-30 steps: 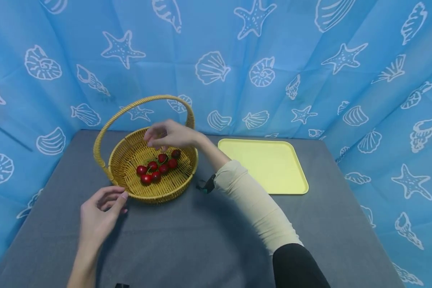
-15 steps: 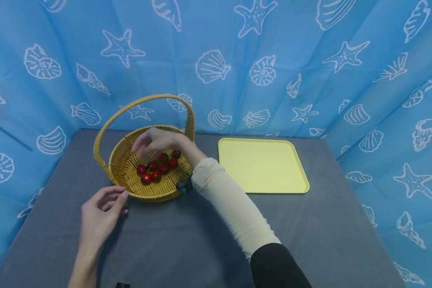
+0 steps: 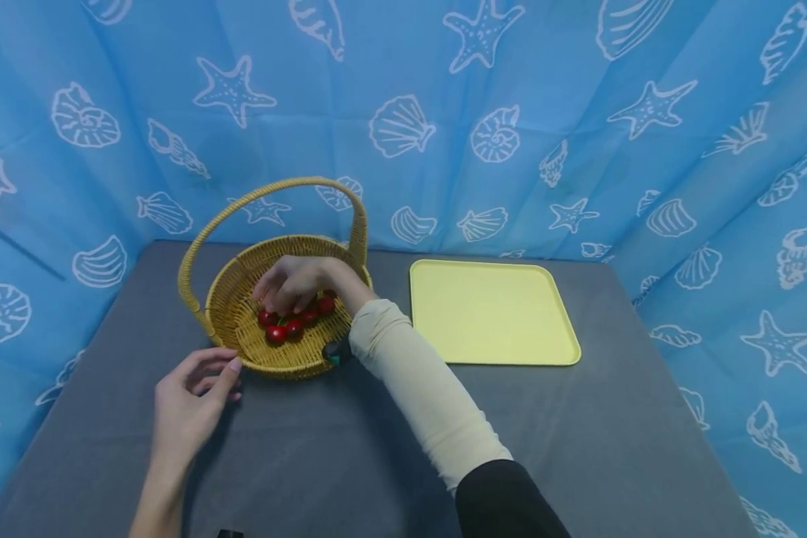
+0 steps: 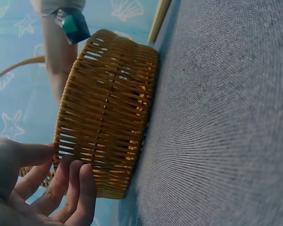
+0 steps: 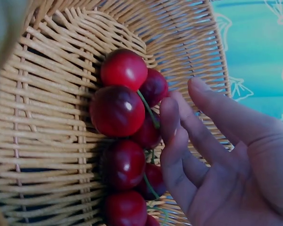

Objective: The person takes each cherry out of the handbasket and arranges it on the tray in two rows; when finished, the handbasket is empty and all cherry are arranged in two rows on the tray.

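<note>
A round wicker basket (image 3: pixel 225 310) with a tall arched handle holds several dark red cherries (image 3: pixel 276 334), some with green stems. At its near left rim my left hand (image 3: pixel 187 407) pinches the edge; in the left wrist view, the thumb lies at the rim and the fingers against the woven outer wall. My right hand (image 3: pixel 299 280) is inside the basket, over the cherries and hiding some of them. Its fingers (image 5: pixel 177 162) are loosely bent beside the cherries in the right wrist view, thumb apart, with nothing seen between them. Whether a fingertip touches a cherry I cannot tell.
A yellow rectangular tray (image 3: pixel 494 314) lies to the right of the basket on the grey tablecloth (image 3: pixel 598 433). Behind and beside the table hangs a blue curtain (image 3: pixel 437 179) with white shells and starfish. The basket handle (image 3: pixel 269 196) arches up behind my right hand.
My right hand has moved left, then lower into the basket toward the cherries, with its forearm swinging left. The left hand stays at the rim, and the basket has not visibly moved.
</note>
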`<state>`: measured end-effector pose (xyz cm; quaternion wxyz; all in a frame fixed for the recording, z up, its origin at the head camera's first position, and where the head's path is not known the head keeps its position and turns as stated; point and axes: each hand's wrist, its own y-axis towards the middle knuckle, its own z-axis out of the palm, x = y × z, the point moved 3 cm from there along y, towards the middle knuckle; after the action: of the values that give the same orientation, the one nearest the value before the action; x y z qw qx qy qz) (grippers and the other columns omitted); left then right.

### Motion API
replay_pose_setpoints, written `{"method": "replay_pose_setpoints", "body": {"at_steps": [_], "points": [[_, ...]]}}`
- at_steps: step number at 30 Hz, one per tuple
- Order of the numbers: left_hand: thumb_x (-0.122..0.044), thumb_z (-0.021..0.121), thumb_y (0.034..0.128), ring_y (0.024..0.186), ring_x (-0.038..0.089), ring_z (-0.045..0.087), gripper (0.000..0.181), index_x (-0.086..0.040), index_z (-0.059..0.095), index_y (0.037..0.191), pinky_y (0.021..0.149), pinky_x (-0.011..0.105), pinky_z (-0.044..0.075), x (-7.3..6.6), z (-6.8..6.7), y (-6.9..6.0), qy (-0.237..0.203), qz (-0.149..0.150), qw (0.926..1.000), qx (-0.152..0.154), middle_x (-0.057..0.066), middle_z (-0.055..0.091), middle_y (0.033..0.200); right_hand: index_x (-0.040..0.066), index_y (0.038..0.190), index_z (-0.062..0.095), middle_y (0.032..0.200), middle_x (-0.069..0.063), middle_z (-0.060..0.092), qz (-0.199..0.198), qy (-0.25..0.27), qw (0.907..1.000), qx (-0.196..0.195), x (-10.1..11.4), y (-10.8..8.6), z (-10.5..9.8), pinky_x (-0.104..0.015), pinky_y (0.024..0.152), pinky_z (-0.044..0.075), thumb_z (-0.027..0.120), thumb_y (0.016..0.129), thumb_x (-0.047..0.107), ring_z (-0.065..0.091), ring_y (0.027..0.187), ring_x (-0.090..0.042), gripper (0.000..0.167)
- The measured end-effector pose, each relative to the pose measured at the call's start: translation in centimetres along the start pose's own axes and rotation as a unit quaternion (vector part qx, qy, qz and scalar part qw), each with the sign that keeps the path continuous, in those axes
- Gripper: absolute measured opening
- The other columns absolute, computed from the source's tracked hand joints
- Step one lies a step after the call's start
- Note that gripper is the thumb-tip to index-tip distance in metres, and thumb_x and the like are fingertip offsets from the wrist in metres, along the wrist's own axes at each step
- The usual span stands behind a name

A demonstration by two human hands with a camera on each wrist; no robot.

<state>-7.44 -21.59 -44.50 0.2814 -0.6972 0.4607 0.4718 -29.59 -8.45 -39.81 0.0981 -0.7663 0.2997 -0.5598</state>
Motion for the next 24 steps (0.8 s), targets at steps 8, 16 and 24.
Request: {"method": "replay_pose_setpoints", "body": {"at_steps": [8,16,24], "points": [[-0.018,0.076,0.1037,0.077,0.002,0.075,0.025,-0.008,0.073,0.127,0.064,0.022,0.066,0.2,0.1,0.1,0.015,-0.007,0.9999,-0.003,0.006,0.077,0.112,0.013,0.152,0.062,0.15,-0.008,0.067,0.023,-0.023,0.9994,0.007,-0.2,-0.1,0.8,-0.029,0.084,0.06,0.068,0.108,0.014,0.071,0.101,-0.013,0.044],[-0.017,0.076,0.1033,0.075,0.003,0.075,0.025,-0.009,0.073,0.126,0.063,0.023,0.066,0.3,0.1,0.1,0.013,-0.006,0.9999,-0.002,0.003,0.076,0.11,0.013,0.151,0.064,0.147,-0.009,0.067,0.032,-0.008,0.9993,0.018,-0.6,0.2,1.0,-0.025,0.069,0.052,0.067,0.108,0.011,0.063,0.077,-0.01,0.043],[-0.017,0.076,0.1033,0.076,0.002,0.075,0.026,-0.008,0.073,0.127,0.063,0.021,0.066,0.2,0.2,0.2,0.014,-0.012,0.9998,-0.001,0.001,0.074,0.11,0.009,0.155,0.059,0.137,-0.013,0.062,0.039,-0.021,0.9975,0.054,0.7,-0.8,1.6,-0.029,0.069,0.048,0.061,0.11,0.008,0.062,0.076,-0.012,0.045]]}}
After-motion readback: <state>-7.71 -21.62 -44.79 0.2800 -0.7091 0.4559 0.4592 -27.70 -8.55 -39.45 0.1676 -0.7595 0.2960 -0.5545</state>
